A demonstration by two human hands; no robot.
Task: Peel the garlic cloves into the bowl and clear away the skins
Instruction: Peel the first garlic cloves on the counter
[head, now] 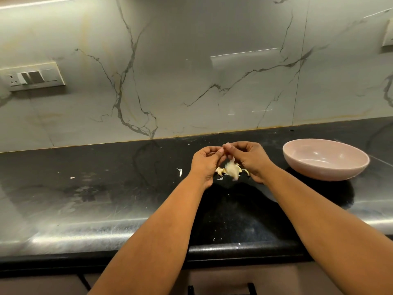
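Left hand (205, 161): hovering above the middle of the tabletop, fingers curled inward, fingertips meeting those of the other hand; pinching something small at that meeting point, too small and hidden to name.
Right hand (249, 159): hovering just right of the left hand, fingers curled, thumb and forefinger pinching at the same point; whether gripping a clove or only skin, impossible to tell.
Garlic (231, 170): showing as a pale, blurred piece between and just below the two hands, near the wrists; hanging or dropping, unclear which.
Skins (221, 171): lying in a small pale heap on the tabletop directly beneath the hands, partly hidden by them.
Stray skin (180, 172): lying alone just left of the left hand.
Small fleck (72, 178): sitting well apart, far to the left.
Bowl (326, 159): standing upright on the tabletop to the right of the hands, near but apart from them; pale pink, its inside showing nothing but reflections.
Tabletop (106, 199): stretching dark and glossy from left to right, speckled with tiny white crumbs near the front edge.
Wall (191, 71): rising behind the far edge, marbled grey with dark veins.
Switch plate (32, 77): sitting on the wall at far left.
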